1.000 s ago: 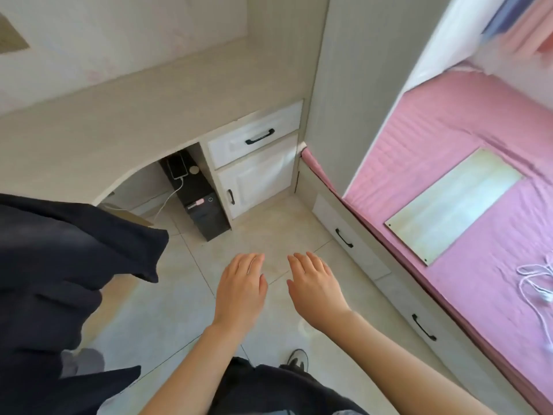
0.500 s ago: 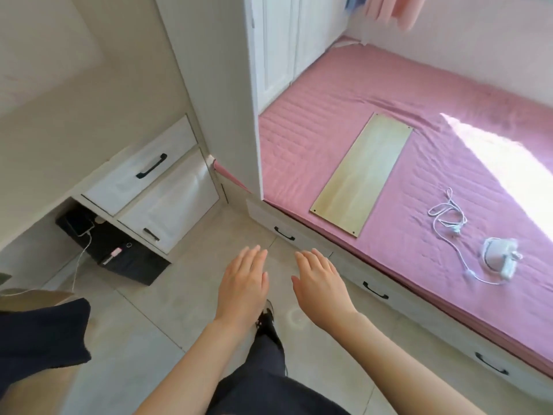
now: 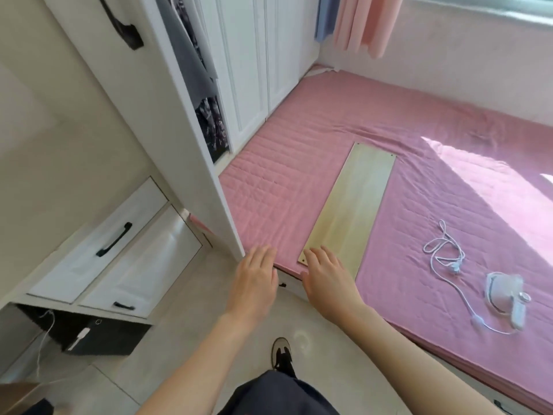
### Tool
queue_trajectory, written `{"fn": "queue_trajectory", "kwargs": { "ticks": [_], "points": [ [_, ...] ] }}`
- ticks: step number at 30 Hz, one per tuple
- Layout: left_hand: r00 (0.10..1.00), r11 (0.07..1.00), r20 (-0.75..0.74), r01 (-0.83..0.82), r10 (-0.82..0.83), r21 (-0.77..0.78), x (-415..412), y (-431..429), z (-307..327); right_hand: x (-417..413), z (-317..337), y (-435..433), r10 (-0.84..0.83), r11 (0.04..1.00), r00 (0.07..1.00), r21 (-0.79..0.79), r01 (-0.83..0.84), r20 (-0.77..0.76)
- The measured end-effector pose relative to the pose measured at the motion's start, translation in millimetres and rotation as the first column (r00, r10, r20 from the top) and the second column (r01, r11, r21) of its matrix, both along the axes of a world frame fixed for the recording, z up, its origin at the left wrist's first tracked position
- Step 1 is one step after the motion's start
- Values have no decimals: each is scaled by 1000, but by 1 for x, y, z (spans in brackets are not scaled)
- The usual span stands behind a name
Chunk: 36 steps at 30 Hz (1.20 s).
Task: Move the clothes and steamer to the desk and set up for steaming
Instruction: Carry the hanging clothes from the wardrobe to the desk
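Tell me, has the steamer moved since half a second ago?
No. The steamer lies on the bed, right of the board, its cord looped between them as before; only the view has turned.

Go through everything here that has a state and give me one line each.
left hand, open, holding nothing
right hand, open, holding nothing
steamer, lying on the bed, untouched
cord, loose on the bed, plug in no socket
board, flat on the bed
hanging clothes, showing in the open wardrobe section
drawer, closed
cupboard door, closed
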<state>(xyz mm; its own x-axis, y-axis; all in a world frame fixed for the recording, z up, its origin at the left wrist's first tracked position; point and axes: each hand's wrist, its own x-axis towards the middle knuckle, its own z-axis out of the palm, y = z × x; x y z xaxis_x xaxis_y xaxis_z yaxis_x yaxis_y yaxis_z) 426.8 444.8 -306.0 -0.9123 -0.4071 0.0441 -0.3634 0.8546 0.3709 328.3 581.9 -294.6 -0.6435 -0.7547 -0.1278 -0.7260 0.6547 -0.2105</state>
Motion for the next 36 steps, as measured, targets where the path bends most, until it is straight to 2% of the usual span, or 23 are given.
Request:
{"fn": "queue_trajectory", "kwargs": {
  "ticks": [9, 19, 27, 36],
  "points": [
    [996, 998, -91, 19, -25, -61, -102, -59, 21, -102, 14, -59, 16, 999, 998, -27, -17, -60],
    [963, 975, -179, -214, 201, -59, -203, -132, 52, -211, 44, -146, 167, 982, 978, -71, -177, -124],
    [880, 882, -206, -456, 427, -121, -273, -204, 83, -299, 77, -234, 352, 919, 915, -114, -378, -196],
    [747, 737, -275, -656, 605, -162, -328, -293, 123, -371, 125, -346, 514, 784, 794, -198, -588, -325]
  ]
}}
